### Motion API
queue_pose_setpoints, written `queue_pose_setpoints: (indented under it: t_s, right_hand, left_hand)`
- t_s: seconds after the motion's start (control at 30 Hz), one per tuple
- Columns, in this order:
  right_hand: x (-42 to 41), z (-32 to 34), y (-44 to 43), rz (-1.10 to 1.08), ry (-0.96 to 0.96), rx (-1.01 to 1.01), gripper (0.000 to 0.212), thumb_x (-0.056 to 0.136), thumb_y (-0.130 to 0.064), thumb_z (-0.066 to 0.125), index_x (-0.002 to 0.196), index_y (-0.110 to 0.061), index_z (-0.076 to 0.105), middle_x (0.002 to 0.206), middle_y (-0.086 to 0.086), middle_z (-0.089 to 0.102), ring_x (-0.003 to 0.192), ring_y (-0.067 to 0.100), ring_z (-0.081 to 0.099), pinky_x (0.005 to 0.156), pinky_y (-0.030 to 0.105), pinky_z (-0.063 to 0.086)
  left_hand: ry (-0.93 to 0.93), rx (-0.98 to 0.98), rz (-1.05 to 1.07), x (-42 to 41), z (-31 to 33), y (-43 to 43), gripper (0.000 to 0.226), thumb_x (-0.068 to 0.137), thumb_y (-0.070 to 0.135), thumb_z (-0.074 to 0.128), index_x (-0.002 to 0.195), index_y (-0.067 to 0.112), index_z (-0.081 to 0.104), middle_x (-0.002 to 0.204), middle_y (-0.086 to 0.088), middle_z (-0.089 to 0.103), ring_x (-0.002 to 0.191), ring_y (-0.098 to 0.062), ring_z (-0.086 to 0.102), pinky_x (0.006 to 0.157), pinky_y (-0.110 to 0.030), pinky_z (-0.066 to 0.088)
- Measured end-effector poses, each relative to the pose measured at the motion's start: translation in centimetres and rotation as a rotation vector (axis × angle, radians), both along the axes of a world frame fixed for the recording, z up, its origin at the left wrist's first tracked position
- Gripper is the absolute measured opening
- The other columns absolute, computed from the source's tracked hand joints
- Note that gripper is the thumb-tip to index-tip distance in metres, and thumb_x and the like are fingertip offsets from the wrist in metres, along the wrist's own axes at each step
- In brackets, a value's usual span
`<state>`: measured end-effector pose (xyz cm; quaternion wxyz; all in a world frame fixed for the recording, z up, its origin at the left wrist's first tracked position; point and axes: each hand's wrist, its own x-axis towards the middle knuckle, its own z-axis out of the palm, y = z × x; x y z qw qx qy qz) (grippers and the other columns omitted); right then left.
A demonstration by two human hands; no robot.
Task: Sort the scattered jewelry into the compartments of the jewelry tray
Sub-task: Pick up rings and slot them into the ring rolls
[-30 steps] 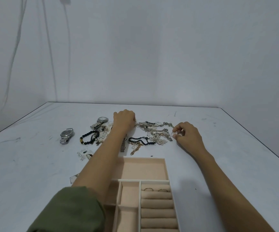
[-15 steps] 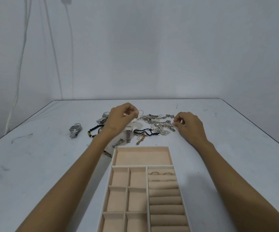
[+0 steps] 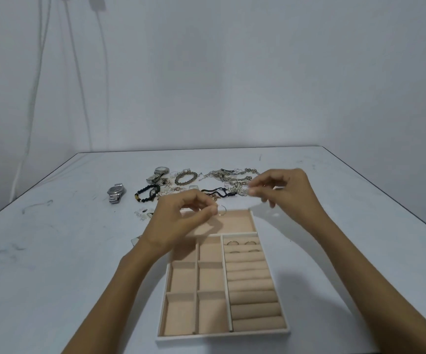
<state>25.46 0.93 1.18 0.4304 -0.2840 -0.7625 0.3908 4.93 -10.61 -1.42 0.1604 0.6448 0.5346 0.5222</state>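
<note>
Now pinching a thin round wire hoop (image 3: pixel 221 210) in the left hand (image 3: pixel 178 221), thumb against forefinger, other fingers loosely curled, just above the far, wide compartment of the jewelry tray (image 3: pixel 286 330). Pinching a tiny piece (image 3: pixel 251 192) at the right hand (image 3: pixel 288 190) fingertips too, farther right, beside the tangle of silver chains (image 3: pixel 232 177); too small to name. Lined in soft beige velvet with a white rim: one wide compartment far, six square ones near left, padded rolls right. Two thin rings (image 3: pixel 232 243) in the farthest slot, perhaps two more behind. Scattered beyond on the scuffed white table (image 3: pixel 53 251): two metal watches (image 3: pixel 115 192), one black beaded bracelet (image 3: pixel 147 194), one braided loop (image 3: pixel 186 178), one black cord (image 3: pixel 218 194).
</note>
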Motion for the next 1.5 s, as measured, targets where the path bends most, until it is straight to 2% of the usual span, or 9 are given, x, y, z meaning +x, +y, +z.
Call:
queue_pose_setpoints:
  t_s: [0.2,0.47,0.6,0.73,0.93,1.07,1.17,1.27,1.5]
  right_hand:
    - [2.2,-1.9,-5.2,0.174,-0.074,-0.128,0.008,0.068,0.001,0.081,0.074,-0.002,0.076,0.065,-0.001,0.069,0.052,0.001,0.052,0.053,0.009,0.038]
    - [2.9,-3.2,-5.8,0.2,-0.258,-0.024,0.01,0.068,-0.011,0.084,0.069,-0.018,0.077,0.074,-0.001,0.072,0.064,0.01,0.051,0.057,0.014,0.036]
    - [2.8,-3.5,-5.6,0.19,-0.266,0.01,0.013,0.067,-0.007,0.085,0.067,-0.018,0.077,0.074,-0.001,0.07,0.065,0.007,0.052,0.058,0.013,0.035]
    - [2.6,-3.8,-5.4,0.178,-0.28,-0.013,0.016,0.066,-0.007,0.085,0.065,-0.021,0.076,0.074,0.001,0.068,0.065,0.017,0.051,0.059,0.017,0.036]
    - [3.4,-2.9,-5.3,0.2,-0.265,-0.027,0.011,0.074,-0.012,0.08,0.077,-0.022,0.077,0.083,-0.006,0.067,0.067,0.008,0.05,0.061,0.016,0.037]
    - [3.3,-2.8,-5.3,0.179,-0.256,-0.028,0.011,0.071,-0.01,0.081,0.073,-0.019,0.075,0.08,-0.003,0.068,0.063,0.003,0.049,0.058,0.014,0.036]
    - [3.2,-3.2,-5.4,0.182,-0.294,-0.024,0.013,0.069,-0.01,0.083,0.073,-0.02,0.076,0.079,-0.002,0.068,0.06,0.003,0.046,0.056,0.012,0.034]
    - [3.0,-3.3,-5.4,0.167,-0.303,-0.002,0.013,0.069,-0.009,0.084,0.073,-0.018,0.076,0.078,-0.003,0.068,0.059,0.002,0.048,0.055,0.011,0.034]
    - [3.0,-3.5,-5.4,0.159,-0.311,0.034,0.012,0.069,-0.014,0.084,0.074,-0.021,0.075,0.078,-0.006,0.069,0.06,0.003,0.048,0.055,0.012,0.035]
  left_hand:
    - [0.101,-0.015,-0.059,0.7,-0.8,-0.5,0.003,0.078,0.015,0.077,0.08,0.016,0.075,0.076,0.006,0.073,0.075,-0.009,0.065,0.076,-0.021,0.05]
    - [0.163,-0.019,-0.049,0.7,-1.3,-0.5,0.005,0.078,0.021,0.075,0.08,0.017,0.075,0.076,0.007,0.073,0.075,-0.009,0.067,0.077,-0.028,0.053]
    - [0.164,-0.02,-0.022,0.6,-1.3,-0.5,0.003,0.078,0.023,0.074,0.079,0.02,0.074,0.075,0.007,0.073,0.074,-0.007,0.067,0.076,-0.025,0.051]
    - [0.17,-0.021,-0.048,0.7,-1.2,-0.5,0.003,0.078,0.018,0.075,0.08,0.016,0.075,0.077,0.005,0.074,0.075,-0.01,0.067,0.076,-0.027,0.053]
    - [0.172,-0.026,-0.053,0.7,-1.2,-0.5,0.003,0.079,0.017,0.075,0.08,0.015,0.075,0.077,0.004,0.074,0.076,-0.011,0.068,0.077,-0.032,0.054]
    - [0.175,-0.035,-0.06,0.8,-1.1,-0.4,0.007,0.078,0.023,0.075,0.079,0.016,0.075,0.077,0.006,0.074,0.076,-0.011,0.068,0.077,-0.036,0.054]
    - [0.19,-0.037,-0.071,1.0,-1.0,-0.6,0.014,0.076,0.031,0.076,0.078,0.018,0.076,0.076,0.008,0.073,0.075,-0.009,0.067,0.076,-0.032,0.054]
    - [0.217,-0.038,-0.069,1.2,-1.0,-0.5,0.008,0.076,0.024,0.078,0.077,0.017,0.076,0.075,0.008,0.073,0.074,-0.008,0.067,0.076,-0.03,0.054]
    - [0.26,-0.044,-0.085,1.2,-1.0,-0.6,0.009,0.078,0.027,0.075,0.078,0.018,0.076,0.073,0.008,0.072,0.074,-0.009,0.067,0.076,-0.034,0.054]
